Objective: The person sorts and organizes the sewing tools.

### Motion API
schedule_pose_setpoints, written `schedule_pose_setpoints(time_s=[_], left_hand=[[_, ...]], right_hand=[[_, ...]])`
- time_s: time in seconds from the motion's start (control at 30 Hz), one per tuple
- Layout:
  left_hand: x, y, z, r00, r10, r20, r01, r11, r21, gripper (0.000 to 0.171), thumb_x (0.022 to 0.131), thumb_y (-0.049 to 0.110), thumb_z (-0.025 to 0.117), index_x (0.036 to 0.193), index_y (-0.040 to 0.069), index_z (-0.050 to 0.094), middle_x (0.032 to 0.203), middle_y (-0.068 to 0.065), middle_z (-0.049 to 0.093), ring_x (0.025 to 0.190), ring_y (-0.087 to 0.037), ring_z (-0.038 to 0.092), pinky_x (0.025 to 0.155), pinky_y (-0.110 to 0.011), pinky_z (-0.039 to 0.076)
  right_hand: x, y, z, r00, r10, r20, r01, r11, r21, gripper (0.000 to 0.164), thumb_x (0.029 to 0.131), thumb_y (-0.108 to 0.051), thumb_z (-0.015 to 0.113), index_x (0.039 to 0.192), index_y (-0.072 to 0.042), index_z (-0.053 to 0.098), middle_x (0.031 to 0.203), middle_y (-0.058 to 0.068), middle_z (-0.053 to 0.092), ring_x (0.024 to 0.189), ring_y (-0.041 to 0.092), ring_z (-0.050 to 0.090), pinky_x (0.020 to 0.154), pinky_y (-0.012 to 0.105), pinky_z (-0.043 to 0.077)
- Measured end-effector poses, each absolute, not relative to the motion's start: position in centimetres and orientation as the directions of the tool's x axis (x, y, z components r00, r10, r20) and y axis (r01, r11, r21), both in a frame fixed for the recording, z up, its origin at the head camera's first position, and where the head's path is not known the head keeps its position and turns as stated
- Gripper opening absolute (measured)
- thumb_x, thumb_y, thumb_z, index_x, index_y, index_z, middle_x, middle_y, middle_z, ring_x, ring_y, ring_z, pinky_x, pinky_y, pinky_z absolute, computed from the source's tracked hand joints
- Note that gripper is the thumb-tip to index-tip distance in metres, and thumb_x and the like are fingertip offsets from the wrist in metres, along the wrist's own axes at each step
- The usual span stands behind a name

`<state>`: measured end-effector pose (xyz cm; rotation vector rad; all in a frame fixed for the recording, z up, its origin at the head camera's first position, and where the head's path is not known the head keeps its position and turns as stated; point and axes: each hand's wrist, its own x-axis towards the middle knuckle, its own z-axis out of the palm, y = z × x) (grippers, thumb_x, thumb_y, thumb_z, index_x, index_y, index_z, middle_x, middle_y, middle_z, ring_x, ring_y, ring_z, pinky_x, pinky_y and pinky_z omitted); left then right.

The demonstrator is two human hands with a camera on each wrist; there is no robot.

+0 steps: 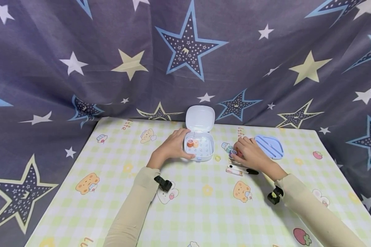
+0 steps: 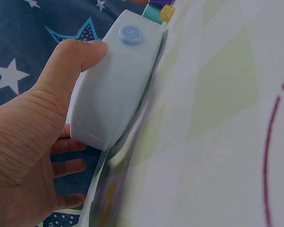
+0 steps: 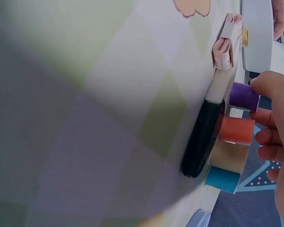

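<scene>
My left hand (image 1: 173, 145) holds a white sewing box (image 1: 199, 158) by its left side. In the left wrist view its thumb lies on the front of the box (image 2: 116, 90), near a blue button. The lid (image 1: 200, 118) stands raised. Inside, a red-orange spool (image 1: 190, 143) and a peach spool (image 1: 196, 143) sit at the left among rows of small pegs. To the right, my right hand (image 1: 250, 156) pinches a purple thread spool (image 3: 244, 97) between thumb and forefinger. Beside it are an orange spool (image 3: 237, 130), a tan spool (image 3: 228, 157) and a blue spool (image 3: 222, 179).
A blue divided tray (image 1: 270, 146) lies right of the right hand. In front of the spools are a black-handled tool (image 3: 201, 139) and a folded pink tape (image 3: 222, 54). A small gold thimble-like piece (image 1: 217, 158) stands near the box. A starred curtain (image 1: 185, 51) hangs behind the table.
</scene>
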<state>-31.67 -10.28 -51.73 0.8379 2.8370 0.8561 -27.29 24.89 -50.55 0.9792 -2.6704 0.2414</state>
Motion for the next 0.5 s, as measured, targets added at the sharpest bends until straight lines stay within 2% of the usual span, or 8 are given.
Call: schedule_pose_setpoints(time_s=[0.5], left_hand=[[-31.55, -10.29, -51.59, -0.847, 0.518, 0.117, 0.498, 0.698, 0.515, 0.11, 0.065, 0.052, 0.091, 0.152, 0.009, 0.039, 0.149, -0.009, 0.045, 0.135, -0.029, 0.044, 0.117, -0.048, 0.037]], right_hand=[[-27.09, 24.81, -50.0, -0.729, -0.588, 0.35, -0.649, 0.756, -0.083, 0.024, 0.091, -0.03, 0.072, 0.094, -0.008, 0.065, 0.081, 0.0, 0.05, 0.081, 0.02, 0.043, 0.08, 0.039, 0.035]])
